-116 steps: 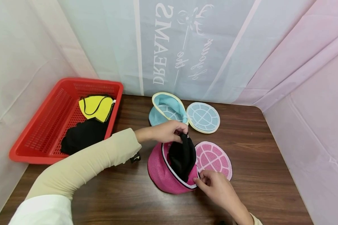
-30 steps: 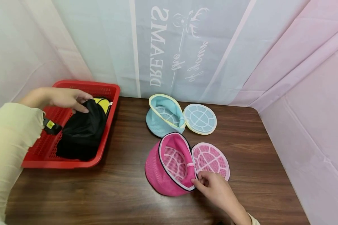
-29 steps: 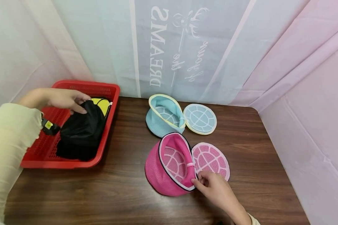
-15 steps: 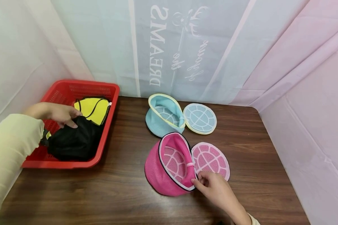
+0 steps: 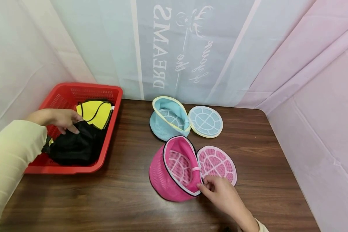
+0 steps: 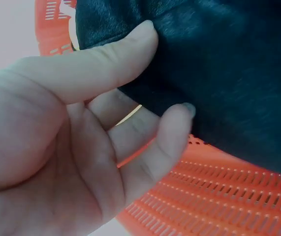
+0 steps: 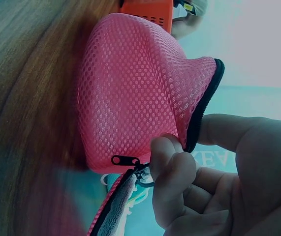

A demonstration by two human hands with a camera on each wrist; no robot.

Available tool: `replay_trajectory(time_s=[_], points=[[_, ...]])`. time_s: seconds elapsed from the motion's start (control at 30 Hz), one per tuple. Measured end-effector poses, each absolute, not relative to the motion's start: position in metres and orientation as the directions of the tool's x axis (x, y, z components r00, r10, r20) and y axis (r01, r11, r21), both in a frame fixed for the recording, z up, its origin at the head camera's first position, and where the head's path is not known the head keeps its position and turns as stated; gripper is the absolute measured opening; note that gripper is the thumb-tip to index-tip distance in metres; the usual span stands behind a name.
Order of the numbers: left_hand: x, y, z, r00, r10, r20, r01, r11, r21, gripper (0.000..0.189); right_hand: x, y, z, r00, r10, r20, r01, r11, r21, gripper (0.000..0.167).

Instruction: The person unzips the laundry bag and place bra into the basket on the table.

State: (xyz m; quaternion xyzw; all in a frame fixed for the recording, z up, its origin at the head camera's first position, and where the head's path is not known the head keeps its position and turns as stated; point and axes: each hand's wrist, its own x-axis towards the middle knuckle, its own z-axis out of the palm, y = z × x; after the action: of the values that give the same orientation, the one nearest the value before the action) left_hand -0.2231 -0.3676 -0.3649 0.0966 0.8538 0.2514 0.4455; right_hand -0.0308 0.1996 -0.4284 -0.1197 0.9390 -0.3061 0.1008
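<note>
My left hand (image 5: 64, 120) reaches into the red basket (image 5: 116, 122) and pinches the upper edge of a soft black cloth piece (image 5: 75, 145). In the left wrist view the thumb lies on the cloth's smooth dark face and the fingers are tucked behind it. My right hand (image 5: 220, 191) pinches the zippered rim of a pink mesh laundry bag (image 5: 162, 180) between thumb and fingers. The bag stands upright, its mouth wide and its round lid (image 5: 218, 164) folded out to the right. The right wrist view shows the black zip pull (image 7: 125, 160) beside my fingers.
A yellow cloth piece (image 5: 100, 116) with black cord lies at the back of the basket. Behind the pink bag stands a blue mesh laundry bag (image 5: 160, 129), its lid (image 5: 206, 121) flat on the wooden table (image 5: 110, 199). Draped cloth walls close in the back and sides.
The black cloth went from the pink bag's mouth into the basket with my left hand. Within the last second that hand lowered it leftward, uncovering the yellow piece. My right hand stayed at the rim.
</note>
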Motion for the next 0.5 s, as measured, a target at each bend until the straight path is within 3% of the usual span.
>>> replay_trajectory(time_s=[0.13, 0.27, 0.43, 0.5], points=[[-0.224, -0.369, -0.367, -0.547, 0.368, -0.752, -0.116, 0.856, 0.503, 0.014, -0.031, 0.199, -0.429, -0.951, -0.282, -0.123, -0.155, 0.785, -0.600, 0.039], [-0.223, -0.372, -0.371, -0.506, 0.378, -0.775, -0.144, 0.849, 0.508, 0.026, -0.031, 0.198, -0.429, -0.951, -0.286, -0.116, -0.161, 0.780, -0.605, 0.040], [-0.219, -0.367, -0.377, -0.520, 0.369, -0.771, -0.148, 0.850, 0.506, 0.015, -0.029, 0.197, -0.429, -0.951, -0.289, -0.109, -0.166, 0.778, -0.606, 0.040], [-0.218, -0.364, -0.380, -0.533, 0.365, -0.763, -0.141, 0.851, 0.506, 0.020, -0.029, 0.197, -0.429, -0.951, -0.288, -0.112, -0.164, 0.778, -0.606, 0.039]])
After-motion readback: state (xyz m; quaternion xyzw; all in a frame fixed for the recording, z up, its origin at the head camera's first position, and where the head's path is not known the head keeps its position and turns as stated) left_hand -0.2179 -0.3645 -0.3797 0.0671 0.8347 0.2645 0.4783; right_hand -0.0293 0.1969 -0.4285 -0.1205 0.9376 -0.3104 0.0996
